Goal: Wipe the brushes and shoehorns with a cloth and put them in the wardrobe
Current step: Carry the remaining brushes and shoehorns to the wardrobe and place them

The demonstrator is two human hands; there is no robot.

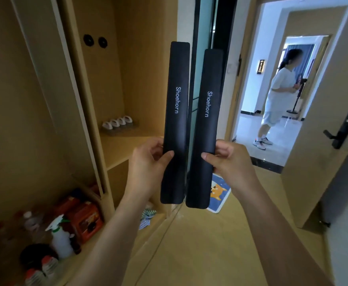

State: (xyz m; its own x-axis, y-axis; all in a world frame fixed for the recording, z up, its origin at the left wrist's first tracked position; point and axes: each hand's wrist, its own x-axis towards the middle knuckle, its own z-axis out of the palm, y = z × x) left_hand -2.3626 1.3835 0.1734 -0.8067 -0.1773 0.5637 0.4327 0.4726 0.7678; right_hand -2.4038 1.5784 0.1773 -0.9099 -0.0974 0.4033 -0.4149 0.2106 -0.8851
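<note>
Two black shoehorns are held upright, side by side but apart, in front of the open wardrobe (115,83). The left hand (148,162) pinches the left shoehorn (176,120) low on its length, thumb across the front, fingers curled behind. The right hand (228,159) pinches the right shoehorn (207,129) likewise (each bears the printed word "Shoehorn"). White slippers (118,122) sit on a wardrobe shelf. A white spray bottle (60,238), an orange box (86,220) and other bottles stand in the lower left compartment. A patterned mat (219,193) lies on the floor behind the shoehorns. A second person (276,96) stands beyond the open doorway.
</note>
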